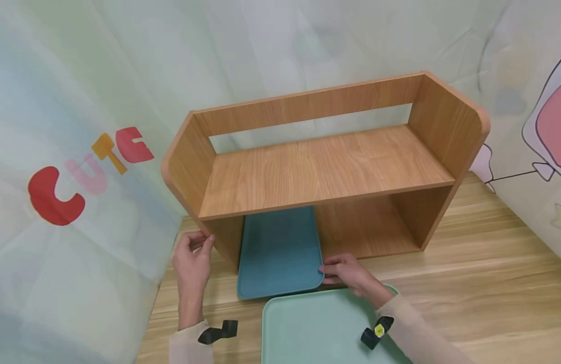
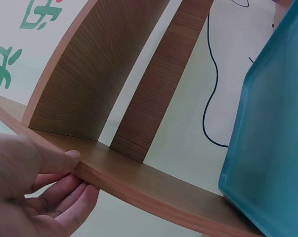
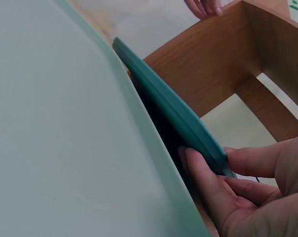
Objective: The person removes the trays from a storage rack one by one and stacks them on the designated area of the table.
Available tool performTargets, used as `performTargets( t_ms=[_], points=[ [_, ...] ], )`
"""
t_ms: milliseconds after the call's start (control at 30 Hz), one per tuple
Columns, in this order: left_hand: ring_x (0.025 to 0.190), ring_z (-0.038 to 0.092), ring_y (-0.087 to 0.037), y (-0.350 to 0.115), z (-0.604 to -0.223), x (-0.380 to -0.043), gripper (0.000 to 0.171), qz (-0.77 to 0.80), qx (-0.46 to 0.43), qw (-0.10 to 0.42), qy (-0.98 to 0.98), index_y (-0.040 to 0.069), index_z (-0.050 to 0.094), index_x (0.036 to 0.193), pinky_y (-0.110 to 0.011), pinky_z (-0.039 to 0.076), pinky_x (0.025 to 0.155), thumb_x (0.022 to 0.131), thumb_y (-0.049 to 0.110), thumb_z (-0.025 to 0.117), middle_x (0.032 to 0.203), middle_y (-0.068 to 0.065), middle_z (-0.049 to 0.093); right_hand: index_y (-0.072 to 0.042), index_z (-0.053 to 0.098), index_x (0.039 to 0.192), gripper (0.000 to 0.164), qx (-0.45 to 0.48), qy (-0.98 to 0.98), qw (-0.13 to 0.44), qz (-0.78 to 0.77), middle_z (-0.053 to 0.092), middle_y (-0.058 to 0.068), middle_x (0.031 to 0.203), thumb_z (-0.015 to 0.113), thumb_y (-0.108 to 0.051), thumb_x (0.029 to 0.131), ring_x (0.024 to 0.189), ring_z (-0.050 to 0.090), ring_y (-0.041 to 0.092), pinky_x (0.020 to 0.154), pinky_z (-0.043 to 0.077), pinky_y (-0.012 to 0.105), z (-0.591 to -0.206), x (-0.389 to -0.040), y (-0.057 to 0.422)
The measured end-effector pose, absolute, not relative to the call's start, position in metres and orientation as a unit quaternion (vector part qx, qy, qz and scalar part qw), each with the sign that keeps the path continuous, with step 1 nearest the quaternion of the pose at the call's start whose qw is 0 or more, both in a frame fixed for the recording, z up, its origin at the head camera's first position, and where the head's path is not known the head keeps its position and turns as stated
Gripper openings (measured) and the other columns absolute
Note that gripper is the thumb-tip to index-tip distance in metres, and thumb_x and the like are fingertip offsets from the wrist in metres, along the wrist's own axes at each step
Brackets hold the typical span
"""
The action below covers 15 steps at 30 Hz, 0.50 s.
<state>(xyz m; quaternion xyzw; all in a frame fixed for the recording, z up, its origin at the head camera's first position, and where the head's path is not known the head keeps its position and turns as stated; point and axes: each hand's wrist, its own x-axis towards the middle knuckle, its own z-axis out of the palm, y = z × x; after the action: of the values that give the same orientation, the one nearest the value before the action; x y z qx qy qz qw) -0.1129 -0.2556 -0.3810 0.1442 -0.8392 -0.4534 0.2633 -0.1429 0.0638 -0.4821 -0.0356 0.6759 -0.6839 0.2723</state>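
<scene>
A blue tray (image 1: 280, 250) lies in the lower left part of a wooden desk shelf (image 1: 326, 164), its front end sticking out past the shelf board. My right hand (image 1: 350, 274) pinches the tray's front right corner; in the right wrist view the thumb is on one side of the rim (image 3: 181, 116) and the fingers on the other. With my left hand (image 1: 193, 265) I grip the front edge of the shelf's left side panel (image 2: 124, 190), thumb inside and fingers outside. The tray's back end is hidden beneath the upper board.
A pale green tray (image 1: 314, 328) lies in front of the shelf, under my right wrist, its rim close to the blue tray. The shelf stands on a wood-grain table (image 1: 485, 283). Printed cloth (image 1: 98, 263) hangs behind it and at both sides.
</scene>
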Motion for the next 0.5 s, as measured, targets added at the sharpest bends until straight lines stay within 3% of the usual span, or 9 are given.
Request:
performTargets(
  t_ms=[500],
  points=[
    [0.102, 0.062, -0.03, -0.254, -0.379, -0.111, 0.02, -0.45, 0.152, 0.255, -0.842, -0.004, 0.057, 0.107, 0.005, 0.039, 0.068, 0.092, 0.008, 0.061, 0.108, -0.018, 0.062, 0.012, 0.051, 0.128, 0.044, -0.034, 0.714, 0.253, -0.652, 0.066, 0.018, 0.112, 0.056, -0.016, 0.095, 0.091, 0.069, 0.021, 0.086, 0.057, 0.038, -0.467, -0.135, 0.112]
  ],
)
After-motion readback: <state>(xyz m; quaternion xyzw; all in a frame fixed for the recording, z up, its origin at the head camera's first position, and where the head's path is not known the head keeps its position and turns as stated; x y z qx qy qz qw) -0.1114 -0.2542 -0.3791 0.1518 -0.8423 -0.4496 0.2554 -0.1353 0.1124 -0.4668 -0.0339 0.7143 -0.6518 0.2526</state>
